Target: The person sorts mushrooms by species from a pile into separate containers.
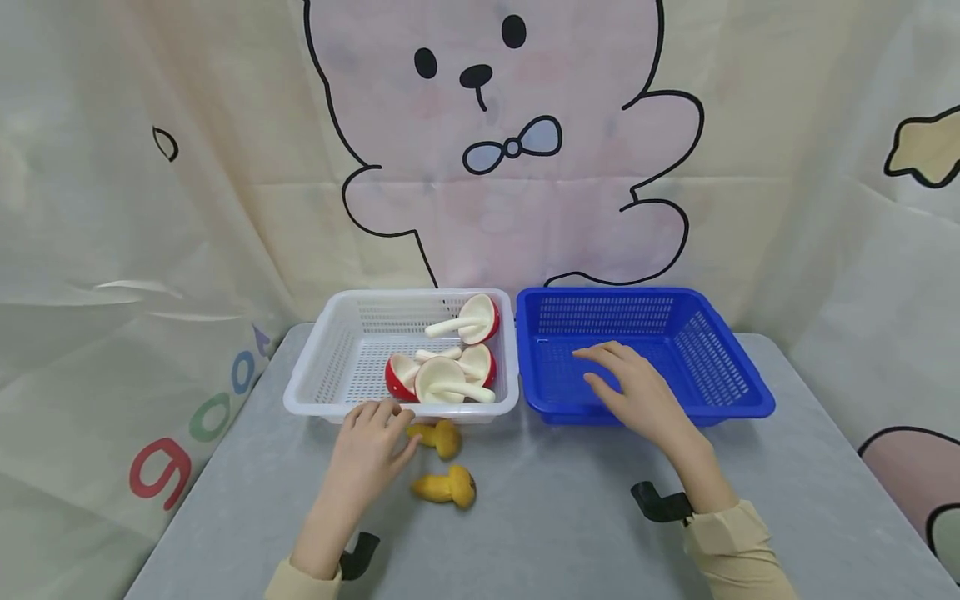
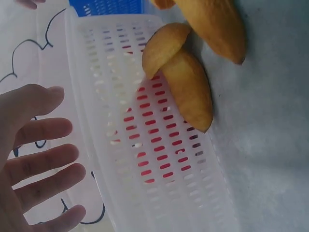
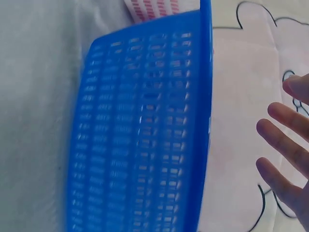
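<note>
My left hand point(image 1: 369, 454) hovers by the front rim of the white basket point(image 1: 315, 392), fingers spread and holding nothing. Close to its thumb lies a yellow-brown toy mushroom point(image 1: 447, 439), against the basket's front wall. A second yellow-brown mushroom point(image 1: 461, 487) lies nearer me on the table. Inside the white basket are several red-capped toy mushrooms with white stems point(image 1: 480, 318), grouped on its right side. My right hand point(image 1: 637, 396) is above the blue basket point(image 1: 720, 411), fingers extended with nothing in them. In the right wrist view its fingers point(image 3: 282, 140) are apart from the blue wall.
The two baskets stand side by side at the back of the grey table point(image 1: 547, 533). Behind them hangs a curtain point(image 1: 795, 250) printed with a cartoon bear. Each wrist wears a black strap mount point(image 1: 660, 504).
</note>
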Motion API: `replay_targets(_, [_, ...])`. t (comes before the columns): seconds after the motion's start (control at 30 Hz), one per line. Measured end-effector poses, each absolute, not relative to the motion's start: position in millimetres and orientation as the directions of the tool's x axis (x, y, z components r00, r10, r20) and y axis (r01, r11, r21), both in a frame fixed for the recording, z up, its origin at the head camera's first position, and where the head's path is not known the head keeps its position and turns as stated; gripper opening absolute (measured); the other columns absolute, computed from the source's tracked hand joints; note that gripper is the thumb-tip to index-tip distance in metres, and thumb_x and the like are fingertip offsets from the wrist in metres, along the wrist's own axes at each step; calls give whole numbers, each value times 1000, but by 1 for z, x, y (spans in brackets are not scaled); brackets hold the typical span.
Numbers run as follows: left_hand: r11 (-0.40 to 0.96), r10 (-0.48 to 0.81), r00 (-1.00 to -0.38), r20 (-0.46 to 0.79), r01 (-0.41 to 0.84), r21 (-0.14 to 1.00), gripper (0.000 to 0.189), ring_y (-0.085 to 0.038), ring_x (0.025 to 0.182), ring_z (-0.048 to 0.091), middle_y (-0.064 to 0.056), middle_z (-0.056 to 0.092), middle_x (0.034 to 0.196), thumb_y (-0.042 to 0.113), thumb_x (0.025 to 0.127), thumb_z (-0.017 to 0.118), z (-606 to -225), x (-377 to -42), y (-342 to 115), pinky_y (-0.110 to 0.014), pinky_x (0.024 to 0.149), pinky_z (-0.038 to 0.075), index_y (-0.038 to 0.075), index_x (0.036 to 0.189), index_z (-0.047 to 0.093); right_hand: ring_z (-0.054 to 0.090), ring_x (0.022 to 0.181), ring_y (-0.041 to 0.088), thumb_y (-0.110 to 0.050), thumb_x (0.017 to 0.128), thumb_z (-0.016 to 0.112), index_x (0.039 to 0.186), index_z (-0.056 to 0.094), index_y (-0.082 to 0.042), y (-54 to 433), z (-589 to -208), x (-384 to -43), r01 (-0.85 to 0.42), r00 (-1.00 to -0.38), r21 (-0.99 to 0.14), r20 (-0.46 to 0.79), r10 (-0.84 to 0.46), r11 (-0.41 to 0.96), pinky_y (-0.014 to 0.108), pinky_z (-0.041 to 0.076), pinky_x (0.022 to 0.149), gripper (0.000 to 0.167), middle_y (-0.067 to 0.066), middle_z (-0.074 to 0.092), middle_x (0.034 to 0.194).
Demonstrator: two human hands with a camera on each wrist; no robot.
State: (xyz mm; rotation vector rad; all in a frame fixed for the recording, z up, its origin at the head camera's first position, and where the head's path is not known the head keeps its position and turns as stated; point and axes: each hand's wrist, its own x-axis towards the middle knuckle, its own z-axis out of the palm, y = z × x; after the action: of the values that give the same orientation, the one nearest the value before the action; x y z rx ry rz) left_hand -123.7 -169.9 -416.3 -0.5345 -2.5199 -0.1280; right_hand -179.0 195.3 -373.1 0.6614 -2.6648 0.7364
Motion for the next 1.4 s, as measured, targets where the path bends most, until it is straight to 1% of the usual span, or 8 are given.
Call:
replay_targets(0.23, [894,391,-737,551,447,-36,29,-20,86,60,0,64,93,28,75,80,-420,-114,-163,-38,78,52,15,99,69,57,109,30,-11,90,65,122,64,-16,216,-387,-159,-491,-827,-387,489,-278,780,55,44,87,32,8,64,117])
replay_targets(0.4, [869,430,-724,539,495,-29,32,-18,89,62,1,65,96,29,74,80,-424,-107,-158,-37,78,53,15,101,69,57,103,29,-7,84,71,119,65,-14,228,-396,-149,-504,-793,-361,554,-254,785,56,42,86,37,9,65,113])
replay_targets(0.53, [850,464,-720,516,526,-30,33,-15,86,60,4,64,92,31,74,80,-430,-103,-154,-34,77,53,17,101,69,57,101,29,-2,78,75,116,67,-13,235,-401,-143,-514,-772,-357,589,-239,780,56,42,85,40,10,66,111])
replay_targets(0.77, [834,493,-736,465,552,-10,38,-12,87,59,7,64,96,38,77,78,-442,-97,-149,-32,78,53,21,109,69,58,98,32,1,73,77,112,68,-7,245,-411,-137,-512,-756,-350,618,-218,785,58,41,85,41,14,66,108])
replay_targets(0.97, [825,507,-784,359,562,60,48,-11,96,58,8,62,105,52,84,67,-451,-93,-144,-34,81,51,25,123,63,58,96,33,4,66,79,106,70,-6,259,-424,-137,-505,-718,-327,673,-179,799,53,40,82,42,14,68,103])
replay_targets(1.13, [811,537,-788,302,581,74,54,-12,101,57,7,60,110,54,82,68,-457,-95,-141,-35,80,51,28,128,58,56,100,34,2,68,79,107,70,-7,270,-426,-138,-471,-737,-346,660,-146,812,60,36,88,40,14,68,104])
replay_targets(1.27, [778,589,-751,299,627,43,57,-12,101,55,8,59,111,50,77,74,-460,-98,-138,-33,78,50,27,127,58,54,103,35,-2,73,77,109,70,-10,279,-429,-137,-423,-765,-369,635,-108,827,67,29,94,38,15,67,106])
replay_targets(1.4, [749,625,-718,307,662,22,59,-13,101,54,7,58,112,44,74,80,-463,-101,-136,-33,78,50,26,126,59,53,102,36,-5,76,76,110,69,-10,287,-434,-138,-397,-775,-368,625,-92,841,66,27,96,35,16,66,106])
